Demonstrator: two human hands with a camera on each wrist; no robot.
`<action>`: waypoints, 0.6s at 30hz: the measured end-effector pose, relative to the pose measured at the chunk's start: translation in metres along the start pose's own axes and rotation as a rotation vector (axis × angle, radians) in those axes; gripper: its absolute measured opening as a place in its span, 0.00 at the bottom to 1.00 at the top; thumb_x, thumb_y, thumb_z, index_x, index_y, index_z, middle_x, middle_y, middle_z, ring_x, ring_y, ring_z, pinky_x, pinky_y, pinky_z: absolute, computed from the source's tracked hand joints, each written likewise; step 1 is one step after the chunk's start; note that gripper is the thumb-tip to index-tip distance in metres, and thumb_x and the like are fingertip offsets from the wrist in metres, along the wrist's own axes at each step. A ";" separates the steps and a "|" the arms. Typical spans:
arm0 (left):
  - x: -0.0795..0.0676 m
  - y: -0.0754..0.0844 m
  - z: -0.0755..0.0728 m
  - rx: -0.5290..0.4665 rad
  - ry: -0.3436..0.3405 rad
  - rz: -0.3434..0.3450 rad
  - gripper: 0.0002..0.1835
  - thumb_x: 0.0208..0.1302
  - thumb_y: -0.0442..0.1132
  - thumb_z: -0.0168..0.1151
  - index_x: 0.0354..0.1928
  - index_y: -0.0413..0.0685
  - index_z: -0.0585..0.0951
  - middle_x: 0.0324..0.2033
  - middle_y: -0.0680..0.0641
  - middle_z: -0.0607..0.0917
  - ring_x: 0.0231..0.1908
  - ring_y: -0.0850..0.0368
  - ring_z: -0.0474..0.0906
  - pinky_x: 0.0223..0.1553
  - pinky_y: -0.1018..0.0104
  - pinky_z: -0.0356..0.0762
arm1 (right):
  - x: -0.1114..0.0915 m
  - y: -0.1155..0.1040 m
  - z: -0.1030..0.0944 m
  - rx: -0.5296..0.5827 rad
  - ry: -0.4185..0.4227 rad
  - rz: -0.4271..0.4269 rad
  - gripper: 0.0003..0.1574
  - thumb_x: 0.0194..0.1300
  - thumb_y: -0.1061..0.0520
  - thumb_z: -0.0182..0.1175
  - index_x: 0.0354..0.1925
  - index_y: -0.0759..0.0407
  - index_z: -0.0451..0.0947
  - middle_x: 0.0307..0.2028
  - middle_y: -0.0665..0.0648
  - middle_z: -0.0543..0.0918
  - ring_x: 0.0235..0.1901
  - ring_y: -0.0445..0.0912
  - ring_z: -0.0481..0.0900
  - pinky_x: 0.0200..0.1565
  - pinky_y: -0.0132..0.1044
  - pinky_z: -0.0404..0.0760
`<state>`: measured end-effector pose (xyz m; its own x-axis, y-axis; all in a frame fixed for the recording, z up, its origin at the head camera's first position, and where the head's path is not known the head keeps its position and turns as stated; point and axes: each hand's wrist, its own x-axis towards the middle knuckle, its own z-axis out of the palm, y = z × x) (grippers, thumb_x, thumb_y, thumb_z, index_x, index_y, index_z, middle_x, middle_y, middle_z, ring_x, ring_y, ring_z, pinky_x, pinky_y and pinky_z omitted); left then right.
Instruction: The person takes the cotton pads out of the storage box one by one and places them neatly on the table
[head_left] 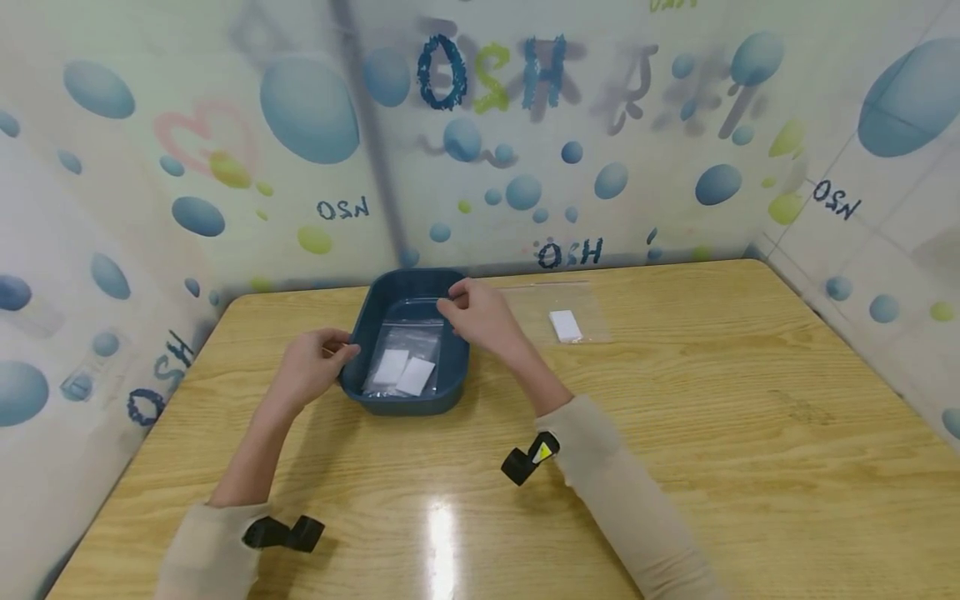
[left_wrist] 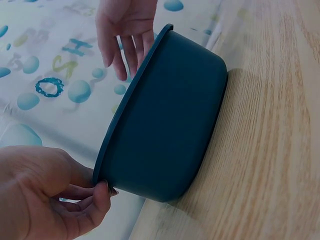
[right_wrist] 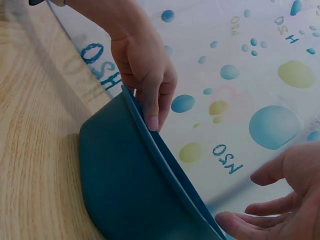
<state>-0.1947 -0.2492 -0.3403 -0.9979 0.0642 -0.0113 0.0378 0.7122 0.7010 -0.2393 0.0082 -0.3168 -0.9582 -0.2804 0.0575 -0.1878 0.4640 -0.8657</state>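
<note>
A dark blue plastic basin (head_left: 411, 406) stands on the table near the back wall. My left hand (head_left: 306, 367) pinches its left rim between thumb and fingers, as the left wrist view of that hand (left_wrist: 55, 192) also shows. My right hand (head_left: 483, 315) hovers at the basin's right rim. Its fingers are spread and relaxed in the right wrist view, with nothing between fingers (right_wrist: 272, 205) and thumb. Inside the basin lies a clear zip bag (head_left: 412, 335) with white rectangular pieces (head_left: 415, 377) showing through it.
Right of the basin, another clear zip bag (head_left: 525, 307) lies flat on the wooden table (head_left: 675, 400), a white rectangular piece (head_left: 566, 327) on or in it. Walls (head_left: 525, 167) with printed bubbles enclose the back and both sides.
</note>
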 end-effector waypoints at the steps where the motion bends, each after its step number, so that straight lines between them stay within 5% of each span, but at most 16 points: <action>1: 0.000 0.000 0.000 0.001 0.001 0.000 0.24 0.77 0.39 0.55 0.64 0.25 0.73 0.51 0.29 0.81 0.46 0.38 0.81 0.39 0.52 0.86 | 0.000 -0.001 0.002 0.000 -0.010 0.003 0.26 0.76 0.53 0.57 0.63 0.68 0.72 0.50 0.64 0.84 0.37 0.51 0.86 0.42 0.39 0.84; 11: 0.001 -0.001 0.000 0.002 0.006 0.008 0.23 0.77 0.39 0.55 0.63 0.25 0.74 0.50 0.29 0.81 0.45 0.38 0.82 0.38 0.52 0.86 | 0.006 -0.006 0.020 -0.103 -0.012 0.047 0.26 0.75 0.53 0.56 0.62 0.69 0.74 0.53 0.63 0.83 0.51 0.53 0.81 0.54 0.44 0.81; 18: 0.002 -0.002 0.000 0.008 0.007 0.002 0.23 0.77 0.39 0.55 0.63 0.26 0.74 0.50 0.29 0.81 0.45 0.39 0.82 0.37 0.55 0.86 | 0.012 -0.006 0.034 -0.198 -0.008 0.076 0.26 0.73 0.51 0.57 0.56 0.72 0.76 0.48 0.65 0.82 0.41 0.51 0.79 0.48 0.43 0.81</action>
<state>-0.1963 -0.2506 -0.3418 -0.9981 0.0608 -0.0047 0.0404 0.7179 0.6950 -0.2425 -0.0261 -0.3281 -0.9695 -0.2447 -0.0088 -0.1546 0.6397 -0.7529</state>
